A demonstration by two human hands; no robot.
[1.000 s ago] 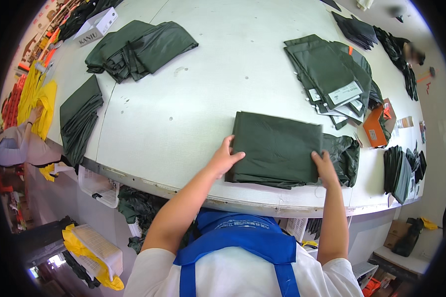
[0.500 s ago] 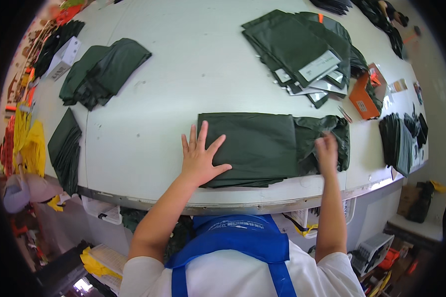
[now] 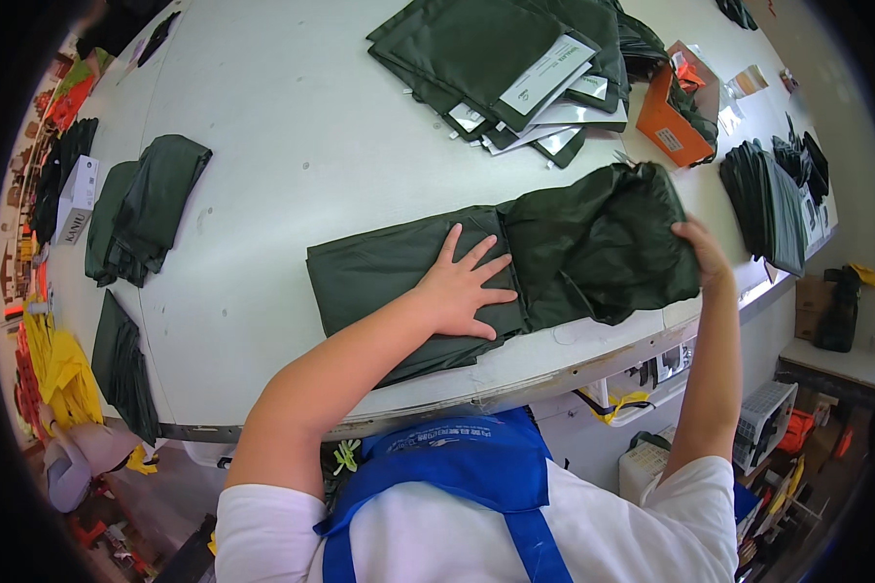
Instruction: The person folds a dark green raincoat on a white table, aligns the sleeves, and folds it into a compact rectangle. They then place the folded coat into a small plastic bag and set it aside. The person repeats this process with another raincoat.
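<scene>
A folded dark green shiny cloth (image 3: 593, 238) lies across the front of the white table (image 3: 262, 87), its left part flat and its right part crumpled. Spread wide, the fingers of my left hand (image 3: 465, 294) press flat on the smooth part, near the fold where the crumpled part starts. My right hand (image 3: 705, 253) grips the right edge of the crumpled end, thumb and fingers closed on it. Beyond the cloth sits a pile of dark green folded pieces (image 3: 467, 53) with white labels.
An orange box (image 3: 673, 121) holding dark cloth stands at the back right, near a stack of dark green pieces (image 3: 760, 199). More green bundles (image 3: 151, 209) lie at the left, beside a white box (image 3: 76, 199). Another person (image 3: 83, 457) is at the far left.
My left hand has slid right across the flat part. My right hand has moved right and now holds the end, which is stretched farther out. The view has turned and shifted.
</scene>
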